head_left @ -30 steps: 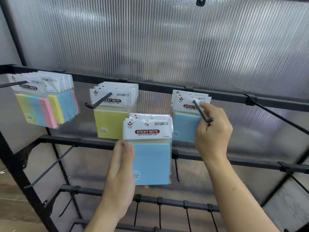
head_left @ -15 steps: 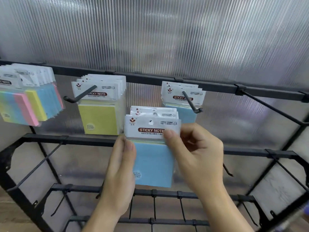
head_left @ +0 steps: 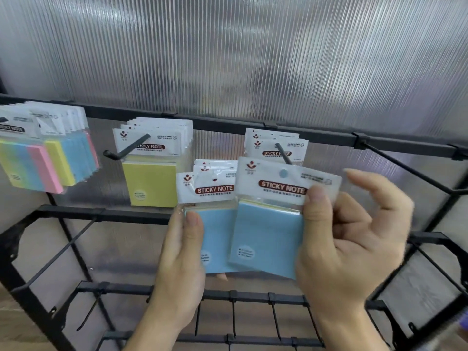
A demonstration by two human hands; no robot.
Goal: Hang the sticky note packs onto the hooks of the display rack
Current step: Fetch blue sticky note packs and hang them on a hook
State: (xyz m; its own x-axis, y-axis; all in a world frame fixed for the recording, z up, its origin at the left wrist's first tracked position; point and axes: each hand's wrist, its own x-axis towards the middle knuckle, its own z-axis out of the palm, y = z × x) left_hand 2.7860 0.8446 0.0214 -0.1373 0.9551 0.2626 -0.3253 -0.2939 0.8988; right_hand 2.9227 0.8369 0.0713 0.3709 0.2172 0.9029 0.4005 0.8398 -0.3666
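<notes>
The print under the titles on the pack labels is too small to read. The right hand pinches a pack that hides the fingers behind it. Its free fingers are blurred. That pack covers the right part of the stack held in the left hand. It also covers the lower halves of the hung blue packs and the tip of their hook. At the left end of the rack, the striped packs are cut by the picture edge. Both forearms run off the bottom.
</notes>
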